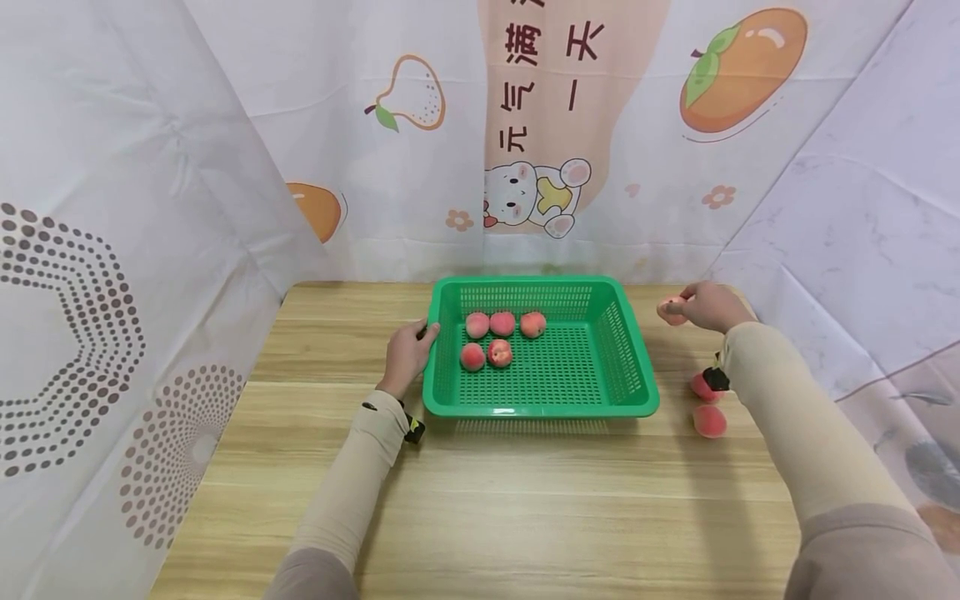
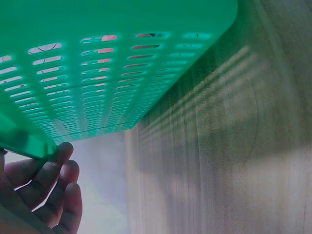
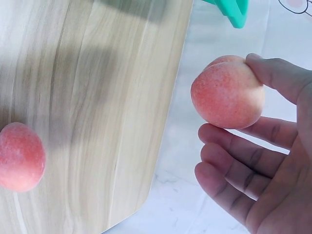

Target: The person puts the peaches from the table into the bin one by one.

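Observation:
My left hand (image 1: pixel 406 357) grips the left rim of a green slotted plastic basket (image 1: pixel 540 411); in the left wrist view its fingers (image 2: pixel 58 173) curl under the rim beside the slotted wall (image 2: pixel 92 19). Several red-pink peaches (image 1: pixel 502 323) lie in the basket's left half, in two rows. Beyond the basket's right side, my right hand (image 1: pixel 716 307) holds a peach (image 3: pixel 226 92) up off the table, pinched between thumb and fingers. Below that arm, near the table's right side, are two more peaches; the nearer one (image 1: pixel 709 421) shows fully, while the wristband partly covers the other (image 1: pixel 705 386).
The basket stands on a light wood-grain table (image 1: pixel 570 508), near its back edge. Behind it hangs a white printed curtain (image 1: pixel 442 175) with fruit drawings and characters. Patterned cloth (image 1: pixel 97 125) encloses the left side, with marble-look cloth (image 1: pixel 862 192) on the right.

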A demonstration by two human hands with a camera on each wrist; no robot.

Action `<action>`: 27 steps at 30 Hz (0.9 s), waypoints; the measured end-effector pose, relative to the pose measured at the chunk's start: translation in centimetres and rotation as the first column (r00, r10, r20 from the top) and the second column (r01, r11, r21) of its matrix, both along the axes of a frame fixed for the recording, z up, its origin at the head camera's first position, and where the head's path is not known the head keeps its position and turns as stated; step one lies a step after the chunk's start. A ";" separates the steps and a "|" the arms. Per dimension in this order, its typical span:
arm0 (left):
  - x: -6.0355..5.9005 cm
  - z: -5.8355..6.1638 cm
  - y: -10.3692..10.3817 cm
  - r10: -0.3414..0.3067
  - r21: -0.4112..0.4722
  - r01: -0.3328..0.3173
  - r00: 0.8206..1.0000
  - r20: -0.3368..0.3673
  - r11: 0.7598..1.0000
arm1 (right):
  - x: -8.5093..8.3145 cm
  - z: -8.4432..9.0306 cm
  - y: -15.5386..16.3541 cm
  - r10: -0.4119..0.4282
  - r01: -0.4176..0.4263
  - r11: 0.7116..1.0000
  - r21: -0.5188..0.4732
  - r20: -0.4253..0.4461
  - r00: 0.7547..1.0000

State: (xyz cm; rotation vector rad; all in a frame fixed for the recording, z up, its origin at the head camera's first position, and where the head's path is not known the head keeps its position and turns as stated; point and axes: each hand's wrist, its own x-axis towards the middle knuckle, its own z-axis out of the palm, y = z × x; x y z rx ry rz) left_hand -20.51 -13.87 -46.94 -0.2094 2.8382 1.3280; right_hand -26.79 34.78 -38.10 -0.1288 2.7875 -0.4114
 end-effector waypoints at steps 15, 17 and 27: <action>0.2 0.0 0.1 0.005 0.003 -0.005 1.000 0.030 1.000 | 0.1 0.8 -2.2 0.016 -0.019 0.996 -0.082 -0.043 0.999; 0.2 0.0 0.1 0.008 0.004 -0.009 1.000 0.029 1.000 | 0.1 0.9 -2.5 0.016 -0.020 0.996 -0.085 -0.053 0.998; 0.0 0.1 0.0 0.008 0.000 -0.008 1.000 0.027 1.000 | -0.5 0.9 -3.7 0.075 -0.081 0.995 -0.053 -0.107 0.991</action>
